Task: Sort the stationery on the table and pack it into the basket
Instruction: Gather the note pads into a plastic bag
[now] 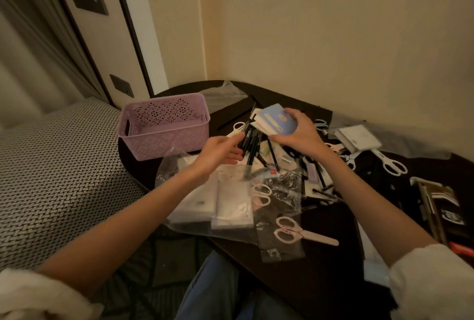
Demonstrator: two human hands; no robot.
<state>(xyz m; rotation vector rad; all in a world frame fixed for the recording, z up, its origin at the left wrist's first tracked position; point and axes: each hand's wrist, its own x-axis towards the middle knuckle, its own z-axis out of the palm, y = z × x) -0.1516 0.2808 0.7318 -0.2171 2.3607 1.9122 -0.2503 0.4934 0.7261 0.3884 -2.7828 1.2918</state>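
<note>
My right hand [298, 129] grips a stack of small notebooks [274, 120], blue one on top, above the pile of stationery. My left hand [220, 151] reaches in with straight fingers and touches a bundle of black pens [250, 141] just left of the notebooks; it looks blurred. The pink perforated basket [164, 124] stands at the table's left edge, nothing visible inside. Pink scissors [295, 232] lie on plastic sleeves near the front. White scissors [389, 164] lie at the right.
The dark round table [320, 255] sits in a wall corner. Clear plastic packets [230, 206] lie at the front left, a white box [357, 137] at the back right, dark packaged items [441, 206] at the far right. A woven-pattern seat [59, 178] is at the left.
</note>
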